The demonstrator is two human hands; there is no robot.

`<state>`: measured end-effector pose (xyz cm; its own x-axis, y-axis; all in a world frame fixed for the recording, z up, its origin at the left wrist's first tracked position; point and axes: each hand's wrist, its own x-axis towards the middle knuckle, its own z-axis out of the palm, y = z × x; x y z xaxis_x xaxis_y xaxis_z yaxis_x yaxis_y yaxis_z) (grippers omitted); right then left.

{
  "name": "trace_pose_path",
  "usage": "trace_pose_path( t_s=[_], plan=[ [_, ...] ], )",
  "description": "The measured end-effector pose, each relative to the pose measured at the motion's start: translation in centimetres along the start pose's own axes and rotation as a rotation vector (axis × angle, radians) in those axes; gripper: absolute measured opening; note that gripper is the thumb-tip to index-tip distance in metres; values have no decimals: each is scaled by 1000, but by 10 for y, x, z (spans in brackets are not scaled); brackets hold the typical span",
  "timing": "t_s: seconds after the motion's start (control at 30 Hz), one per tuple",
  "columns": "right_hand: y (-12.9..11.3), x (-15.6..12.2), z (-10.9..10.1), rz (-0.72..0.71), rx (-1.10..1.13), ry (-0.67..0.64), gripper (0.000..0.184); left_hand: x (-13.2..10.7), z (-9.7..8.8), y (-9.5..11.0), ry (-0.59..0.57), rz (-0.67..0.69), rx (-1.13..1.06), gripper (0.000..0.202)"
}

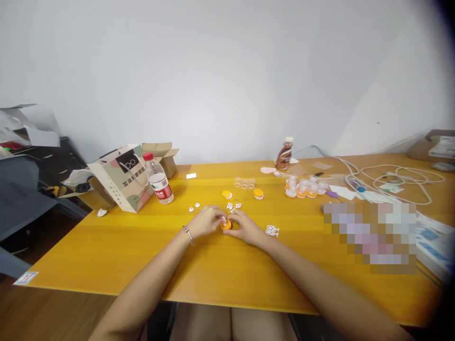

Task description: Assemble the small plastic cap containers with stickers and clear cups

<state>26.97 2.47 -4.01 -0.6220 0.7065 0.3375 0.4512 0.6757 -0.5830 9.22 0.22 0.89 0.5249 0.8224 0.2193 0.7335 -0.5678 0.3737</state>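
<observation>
My left hand [206, 220], with a bracelet at its wrist, pinches a small whitish piece [223, 219] over a round orange base [226, 226]. From the other side my right hand [246, 228] grips that base between thumb and fingers. Just beyond the hands lie small white cut-out parts [230, 206]. Two more orange-and-white discs, a left one [226, 194] and a right one [259, 193], rest farther back near several clear rings [245, 183]. White perforated pieces [272, 230] are right of my right hand, and two small white bits [194, 207] lie left of my left hand.
A red-capped bottle [159, 182] and a printed box [126, 182] stand at left. Clear-topped orange and white containers [305, 187] cluster at right, with a brown drink bottle [285, 155] behind. White cables [401, 177] and a pixelated patch [377, 237] are farther right.
</observation>
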Motion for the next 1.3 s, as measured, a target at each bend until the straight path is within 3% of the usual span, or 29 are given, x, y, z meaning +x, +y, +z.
trace_pose_path(
  t_s=[0.77, 1.03, 1.2, 1.3],
  plan=[
    [0, 2, 0, -10, 44, -21, 15, 0, 7, 8, -13, 62, -18, 16],
    [-4, 1, -5, 24, 90, -23, 17, 1, 9, 0, 9, 24, -200, 15],
    [-7, 0, -7, 100, 331, -15, 25, 3, 0, -7, 24, 11, -431, 22],
    [-13, -1, -8, 126, 408, 70, 32, 2, -8, -5, 67, 18, -527, 23]
  ],
)
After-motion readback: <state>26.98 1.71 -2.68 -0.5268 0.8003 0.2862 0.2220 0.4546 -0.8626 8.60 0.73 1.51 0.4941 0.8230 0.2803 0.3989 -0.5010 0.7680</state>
